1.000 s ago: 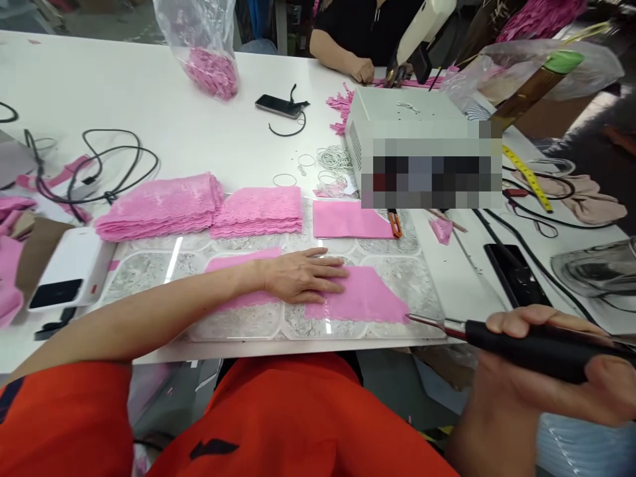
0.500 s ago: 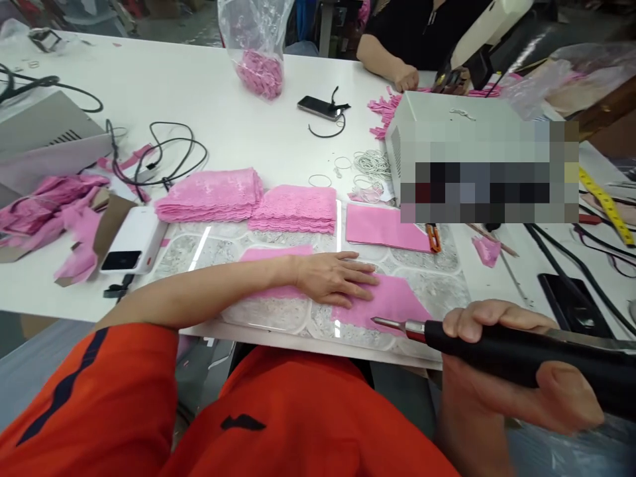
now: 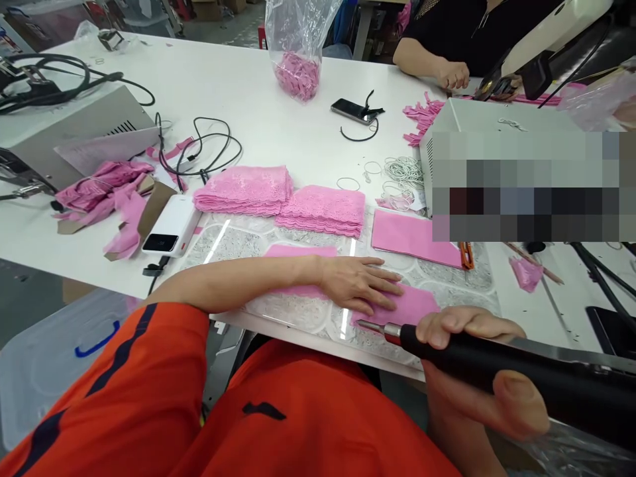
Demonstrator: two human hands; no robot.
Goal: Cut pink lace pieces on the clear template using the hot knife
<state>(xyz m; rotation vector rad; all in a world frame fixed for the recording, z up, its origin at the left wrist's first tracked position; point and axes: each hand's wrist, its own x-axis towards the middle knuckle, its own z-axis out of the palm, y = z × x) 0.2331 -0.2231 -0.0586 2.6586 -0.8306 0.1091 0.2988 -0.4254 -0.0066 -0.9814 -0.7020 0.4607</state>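
Observation:
My left hand (image 3: 360,281) lies flat with fingers spread, pressing on a pink fabric piece (image 3: 415,306) near the table's front edge. Another pink piece (image 3: 303,250) shows partly from under my left forearm. In my right hand (image 3: 477,364) is a thick black-handled tool (image 3: 447,354) with a pointed metal tip, fingers wrapped round the handle. Its tip hovers over or touches the near edge of the fabric by my left fingers; I cannot tell which. Beyond lie two folded stacks of pink lace fabric (image 3: 243,192) and a flat pink stack (image 3: 415,237).
An orange clip or cutter (image 3: 466,255) lies by the flat stack. A grey box (image 3: 497,119) stands right, another (image 3: 79,126) left. A white power bank (image 3: 172,226), black cables (image 3: 213,142), phone (image 3: 352,110) and bag of pink scraps (image 3: 298,73) are around. A person's hand (image 3: 453,75) rests opposite.
The view has shifted, so the table things sit further right. The tool tip has moved leftward along the fabric's near edge, closer to my left hand, which stays pressed on the cloth.

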